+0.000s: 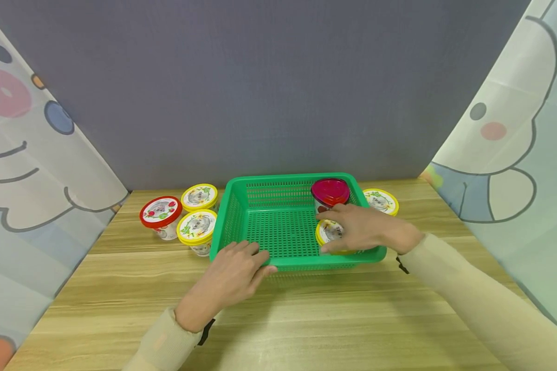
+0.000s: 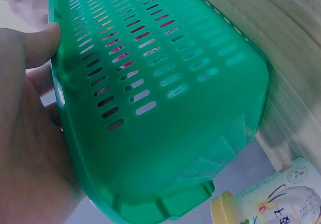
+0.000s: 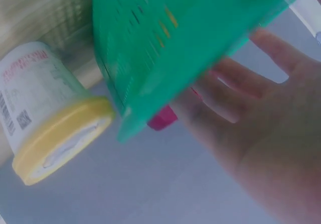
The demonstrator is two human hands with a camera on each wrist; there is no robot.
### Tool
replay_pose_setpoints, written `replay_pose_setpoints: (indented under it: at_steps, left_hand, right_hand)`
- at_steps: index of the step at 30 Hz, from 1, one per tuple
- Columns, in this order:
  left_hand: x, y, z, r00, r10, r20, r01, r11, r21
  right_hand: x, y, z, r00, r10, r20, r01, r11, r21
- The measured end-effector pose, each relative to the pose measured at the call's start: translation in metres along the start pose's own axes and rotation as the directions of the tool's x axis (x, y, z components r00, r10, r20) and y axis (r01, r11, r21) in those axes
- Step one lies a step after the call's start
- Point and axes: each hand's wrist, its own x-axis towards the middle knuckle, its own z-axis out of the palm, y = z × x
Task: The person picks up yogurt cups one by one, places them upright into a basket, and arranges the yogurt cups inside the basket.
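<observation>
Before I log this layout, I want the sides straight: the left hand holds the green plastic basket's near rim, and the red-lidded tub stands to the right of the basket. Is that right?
Not the tub's side: the head view shows the red-lidded tub to the left of the green plastic basket. The left hand does hold its near rim.

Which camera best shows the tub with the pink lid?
The head view: the pink-lidded tub shows its lid plainly inside the green basket, though the right hand covers part of its side. The left wrist view gives only pink glimpses through the basket; the right wrist view, a small pink patch past it.
</observation>
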Motion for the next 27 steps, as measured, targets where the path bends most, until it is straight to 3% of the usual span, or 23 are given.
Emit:
replay_pose_setpoints:
  at_steps: [6, 13, 27]
  left_hand:
    - [0.000, 0.000, 0.000, 1.000, 0.001, -0.003, -0.001, 1.000, -0.002]
    - [0.000, 0.000, 0.000, 1.000, -0.001, -0.001, 0.001, 1.000, 0.002]
    - [0.000, 0.001, -0.001, 1.000, 0.000, 0.001, 0.000, 1.000, 0.012]
  right_hand:
    - [-0.006, 0.002, -0.009, 0.999, -0.018, -0.026, 0.018, 1.000, 0.008]
    - [-0.013, 0.006, -0.019, 0.993, -0.032, -0.117, 0.033, 0.999, 0.001]
    - [-0.013, 0.027, -0.023, 0.984, 0.030, -0.177, -0.039, 0.998, -0.050]
